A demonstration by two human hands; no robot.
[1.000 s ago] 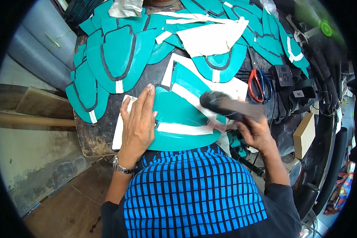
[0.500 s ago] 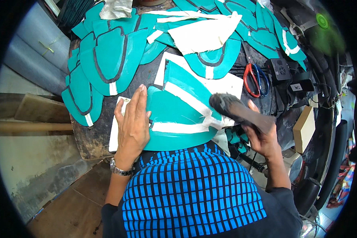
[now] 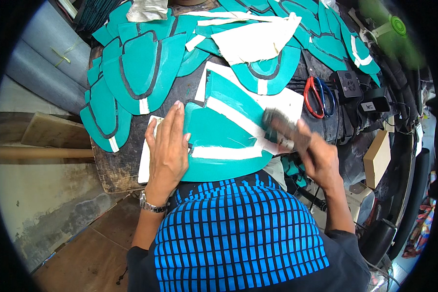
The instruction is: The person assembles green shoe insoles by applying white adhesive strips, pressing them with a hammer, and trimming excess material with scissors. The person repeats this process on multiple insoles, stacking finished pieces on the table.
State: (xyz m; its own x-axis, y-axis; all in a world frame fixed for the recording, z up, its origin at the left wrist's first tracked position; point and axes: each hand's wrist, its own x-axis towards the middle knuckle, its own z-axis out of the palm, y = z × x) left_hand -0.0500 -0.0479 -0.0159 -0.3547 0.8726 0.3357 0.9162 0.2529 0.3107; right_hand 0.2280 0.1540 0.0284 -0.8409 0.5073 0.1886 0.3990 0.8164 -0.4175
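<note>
The teal cut piece [image 3: 219,141] lies flat at the desk's [image 3: 117,165] near edge, long axis left to right, tapering away, left hand [image 3: 168,146] spread flat on its left side, fingers pointing far, right hand [image 3: 316,155] in a tight grip around a dark blurred tool [image 3: 280,127] at its right edge.

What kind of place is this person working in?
Probably a small footwear or leather-goods workshop. Stacks of teal cut-out panels with dark borders cover the worn dark workbench, red-handled scissors lie nearby, and the right hand works a dark tool over a teal panel.
</note>
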